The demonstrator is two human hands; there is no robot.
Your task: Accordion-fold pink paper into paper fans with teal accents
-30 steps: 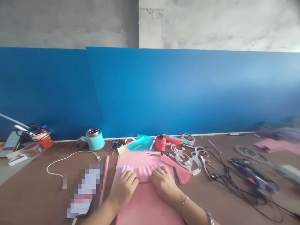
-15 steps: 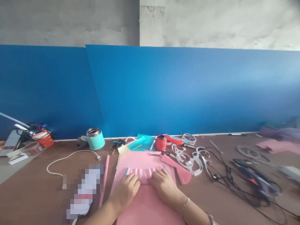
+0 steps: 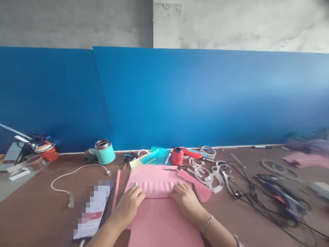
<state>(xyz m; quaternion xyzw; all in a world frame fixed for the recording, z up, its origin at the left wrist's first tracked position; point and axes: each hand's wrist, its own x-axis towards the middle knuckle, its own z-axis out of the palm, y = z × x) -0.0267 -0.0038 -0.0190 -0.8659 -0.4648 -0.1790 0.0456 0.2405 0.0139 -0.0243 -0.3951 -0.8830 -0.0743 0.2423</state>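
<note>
A long sheet of pink paper (image 3: 164, 223) lies in front of me, with its far end turned up into a striped, pleated-looking band (image 3: 156, 188). My left hand (image 3: 131, 203) grips the band's left end with bent fingers; a bit of light blue shows at its fingertips. At the band's right end my right hand (image 3: 187, 202) is closed the same way, thumb low on the fold. Both thumbs are partly hidden. Just past the band, scissors (image 3: 182, 168) rest on more pink paper, and a pleated pink paper fan (image 3: 196, 186) lies right of my right hand.
A red thread spool (image 3: 177, 156) stands behind the paper. White strip coils (image 3: 203, 173) and black cables (image 3: 253, 195) with a glue gun (image 3: 281, 197) lie to the right. Leftward are a phone (image 3: 94, 212), a white cable (image 3: 77, 169) and a turquoise cup (image 3: 106, 153).
My hands have moved apart, the left one leftward and the right one slightly right, toward the ends of the band. More of the striped band now shows between them.
</note>
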